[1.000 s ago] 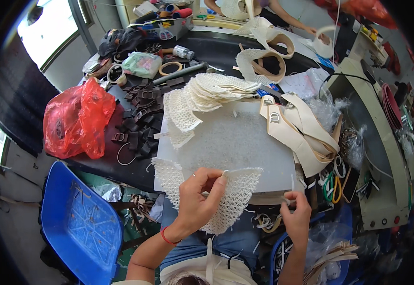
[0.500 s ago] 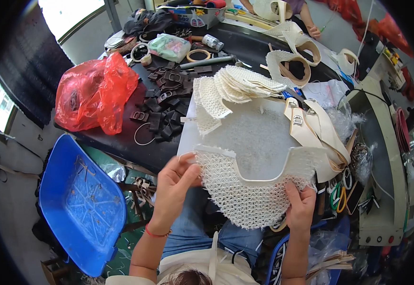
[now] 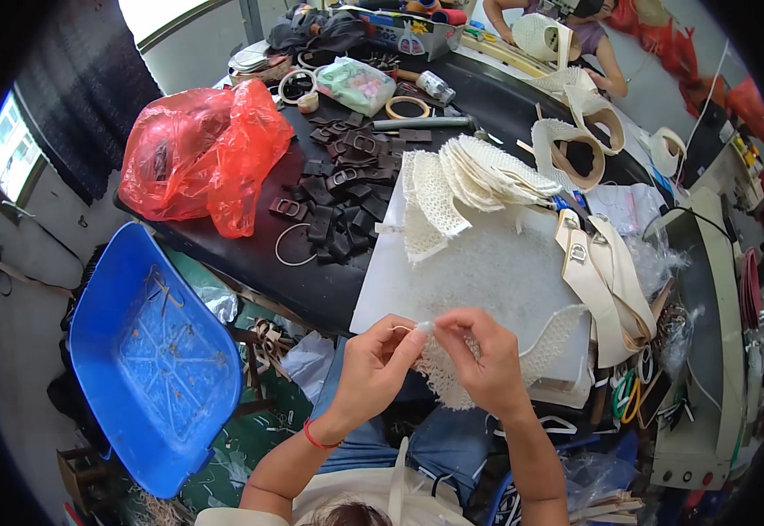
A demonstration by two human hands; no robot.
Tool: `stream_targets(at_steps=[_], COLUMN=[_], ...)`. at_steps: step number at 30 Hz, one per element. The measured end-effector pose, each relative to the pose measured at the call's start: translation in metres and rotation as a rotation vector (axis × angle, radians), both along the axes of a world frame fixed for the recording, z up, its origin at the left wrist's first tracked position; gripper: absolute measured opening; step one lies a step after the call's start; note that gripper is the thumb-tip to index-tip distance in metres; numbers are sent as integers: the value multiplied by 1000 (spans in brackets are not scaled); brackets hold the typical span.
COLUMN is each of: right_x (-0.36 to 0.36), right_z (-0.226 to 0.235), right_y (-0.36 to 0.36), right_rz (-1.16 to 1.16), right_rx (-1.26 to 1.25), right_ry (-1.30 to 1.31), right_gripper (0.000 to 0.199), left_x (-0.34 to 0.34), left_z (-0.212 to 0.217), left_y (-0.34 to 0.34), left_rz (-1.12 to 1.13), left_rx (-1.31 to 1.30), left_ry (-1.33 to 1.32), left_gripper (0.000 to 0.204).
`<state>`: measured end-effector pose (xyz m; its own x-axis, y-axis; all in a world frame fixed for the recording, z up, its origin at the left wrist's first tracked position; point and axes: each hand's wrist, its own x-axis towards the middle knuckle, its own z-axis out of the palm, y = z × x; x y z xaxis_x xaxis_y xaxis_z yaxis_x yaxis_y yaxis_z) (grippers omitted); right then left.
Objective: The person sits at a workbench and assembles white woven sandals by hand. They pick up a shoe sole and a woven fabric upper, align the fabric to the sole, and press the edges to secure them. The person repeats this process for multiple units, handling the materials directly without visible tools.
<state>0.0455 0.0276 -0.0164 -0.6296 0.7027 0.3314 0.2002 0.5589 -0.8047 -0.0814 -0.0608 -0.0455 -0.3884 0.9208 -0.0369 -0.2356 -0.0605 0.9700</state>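
Observation:
My left hand (image 3: 375, 366) and my right hand (image 3: 484, 361) meet at the near edge of the white work board (image 3: 399, 280). Both pinch the same cream mesh piece (image 3: 547, 344), a lacy cut-out shape that hangs down between them and curves off to the right. The fingertips of both hands touch at its top edge. A stack of similar cream mesh pieces (image 3: 478, 175) lies fanned out at the far end of the board.
Dark brown buckled straps (image 3: 338, 188) lie left of the board beside a red plastic bag (image 3: 202, 153). Beige webbing straps (image 3: 606, 280) lie to the right. A blue plastic tub (image 3: 149, 359) sits on the floor at left. Another person (image 3: 575, 26) works across the table.
The mesh piece was spread wide between my hands; now my hands have come together at its top edge and the piece hangs bunched below them.

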Motion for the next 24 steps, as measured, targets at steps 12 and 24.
stream_targets(at_steps=[12,24], right_x=[3,11], right_z=[18,7], right_y=[-2,-3], right_rz=[95,154], right_rx=[657,392], right_ry=[-120,47], right_gripper=[22,18], left_x=[2,11], left_z=[8,8], left_y=[0,-5], left_rz=[104,69], left_rx=[108,150], left_ry=[317,334], left_gripper=[8,5])
